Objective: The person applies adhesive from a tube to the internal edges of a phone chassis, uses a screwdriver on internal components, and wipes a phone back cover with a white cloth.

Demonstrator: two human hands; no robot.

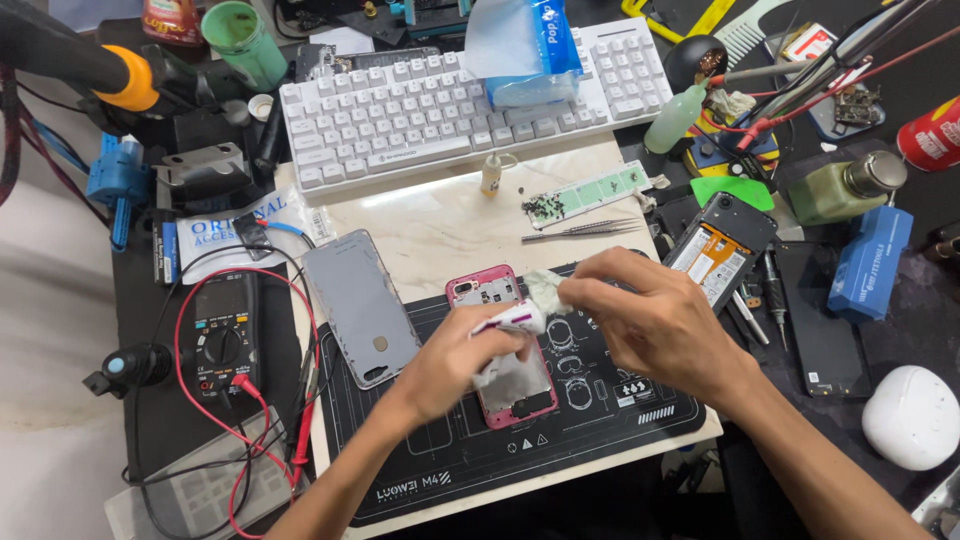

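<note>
An opened pink phone frame (478, 291) lies on a black work mat (440, 450) at the middle of the bench. My left hand (462, 358) rests over the phone and pinches a small white and purple strip (508, 319). My right hand (650, 322) hovers just right of the phone and holds a crumpled white tissue (543, 289) between thumb and fingers. More tissue (512, 378) lies on the phone under my left hand. A grey phone back cover (360, 305) lies left of the phone.
A white keyboard (420, 120) with a blue tissue pack (525, 50) stands at the back. Tweezers (580, 232), a green screw tray (585, 194), a second opened phone (718, 248), bottles and tools lie right. A multimeter (224, 335) with red leads sits left.
</note>
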